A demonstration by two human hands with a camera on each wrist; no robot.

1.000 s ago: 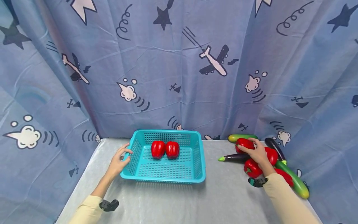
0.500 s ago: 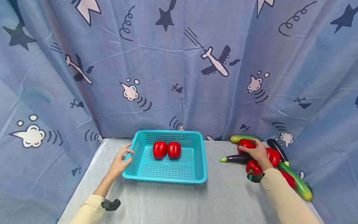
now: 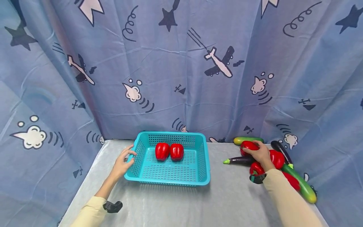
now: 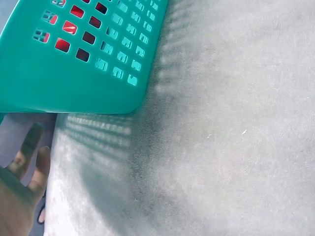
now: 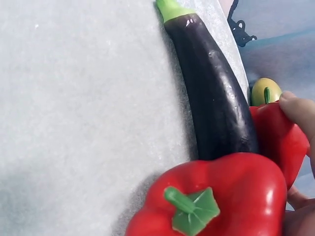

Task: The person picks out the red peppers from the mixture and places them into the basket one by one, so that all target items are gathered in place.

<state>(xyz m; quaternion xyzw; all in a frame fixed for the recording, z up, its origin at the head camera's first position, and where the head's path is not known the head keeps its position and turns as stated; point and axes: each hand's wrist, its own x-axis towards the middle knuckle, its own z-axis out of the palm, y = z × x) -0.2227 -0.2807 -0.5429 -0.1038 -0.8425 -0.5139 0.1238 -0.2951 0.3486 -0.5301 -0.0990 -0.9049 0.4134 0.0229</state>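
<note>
My right hand [image 3: 262, 154] grips a red pepper [image 3: 249, 146] at the back of the pile on the right. In the right wrist view the thumb and fingers of that hand [image 5: 301, 123] lie on the held pepper [image 5: 280, 135], behind an eggplant [image 5: 214, 93] and another red pepper [image 5: 231, 191]. My left hand [image 3: 120, 164] is at the left rim of the turquoise basket [image 3: 167, 183], fingers loosely bent, holding nothing. The left wrist view shows its fingers [image 4: 42, 169] beside the basket's corner [image 4: 74, 88]. Two red peppers [image 3: 162, 152] lie side by side inside the basket.
Around the right hand lie an eggplant [image 3: 241, 161], a second eggplant [image 3: 279, 149], a green-yellow cucumber [image 3: 246, 139], a larger one [image 3: 304, 187] and more red peppers [image 3: 276, 158]. A patterned curtain [image 3: 170, 78] hangs behind the table [image 3: 181, 208].
The view has shifted slightly, moving the scene a little to the right. My right hand stays on the same pepper, its wrist tilting slightly; my left hand keeps its place by the basket.
</note>
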